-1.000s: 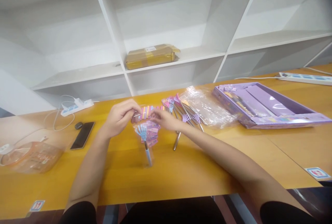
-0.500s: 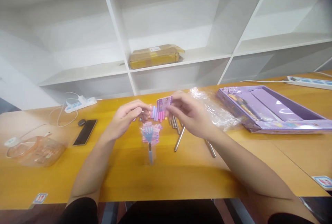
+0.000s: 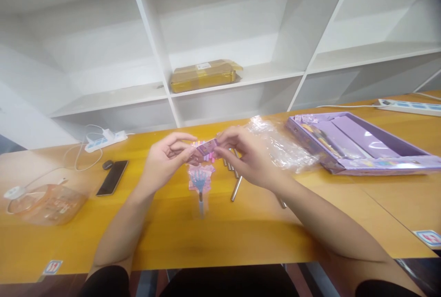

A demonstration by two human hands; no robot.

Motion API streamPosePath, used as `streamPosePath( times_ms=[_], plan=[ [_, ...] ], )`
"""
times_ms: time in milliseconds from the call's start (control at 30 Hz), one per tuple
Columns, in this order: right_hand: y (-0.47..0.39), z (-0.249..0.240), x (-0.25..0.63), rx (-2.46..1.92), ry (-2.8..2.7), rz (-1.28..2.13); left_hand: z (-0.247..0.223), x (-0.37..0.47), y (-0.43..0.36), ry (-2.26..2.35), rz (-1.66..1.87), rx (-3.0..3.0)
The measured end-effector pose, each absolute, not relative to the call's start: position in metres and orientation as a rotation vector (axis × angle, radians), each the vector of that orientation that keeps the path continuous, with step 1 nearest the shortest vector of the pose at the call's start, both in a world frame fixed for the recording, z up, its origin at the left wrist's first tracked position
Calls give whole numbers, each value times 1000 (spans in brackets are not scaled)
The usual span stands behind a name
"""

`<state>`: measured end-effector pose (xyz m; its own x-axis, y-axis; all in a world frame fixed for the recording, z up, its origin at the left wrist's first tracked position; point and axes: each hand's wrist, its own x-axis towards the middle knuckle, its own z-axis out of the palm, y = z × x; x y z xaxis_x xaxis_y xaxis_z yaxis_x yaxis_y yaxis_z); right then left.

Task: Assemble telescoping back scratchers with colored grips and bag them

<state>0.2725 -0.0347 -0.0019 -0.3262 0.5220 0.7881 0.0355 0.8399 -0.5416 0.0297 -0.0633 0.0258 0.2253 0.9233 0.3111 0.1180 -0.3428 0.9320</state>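
Note:
A small, flat purple printed packet [image 3: 206, 147] is held up above the table between both hands. My left hand [image 3: 170, 157] pinches its left end with thumb and fingers. The opposite end is gripped by my right hand [image 3: 243, 154]. Partly hidden behind them lie several pastel sticks [image 3: 211, 158] in pink, blue and purple. Just below the hands, a light blue fork-shaped tool [image 3: 200, 196] in clear wrapping rests over pink packets [image 3: 207, 171]. Several metal tubes [image 3: 236, 188] lie beneath my right hand.
A purple box [image 3: 375, 166] with contents stands on the right, beside crumpled clear plastic [image 3: 285, 148]. On the left are a phone [image 3: 112, 177], an orange see-through container [image 3: 51, 203] and a power strip [image 3: 105, 140]. A taped parcel [image 3: 205, 76] sits on the shelf.
My left hand has come right and taken hold of the packet's left end. The packet has moved a little down and left and tilted, still in my right hand.

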Motion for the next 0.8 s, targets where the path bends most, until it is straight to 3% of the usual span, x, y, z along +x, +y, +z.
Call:
streamPosePath(
  times_ms=[433,800],
  plan=[
    [-41,7,273,-354,-1875,159,28,27,-69,964,1182,1550],
    [-40,2,268,-385,-1864,215,28,26,-68,915,1161,1511]
  ],
)
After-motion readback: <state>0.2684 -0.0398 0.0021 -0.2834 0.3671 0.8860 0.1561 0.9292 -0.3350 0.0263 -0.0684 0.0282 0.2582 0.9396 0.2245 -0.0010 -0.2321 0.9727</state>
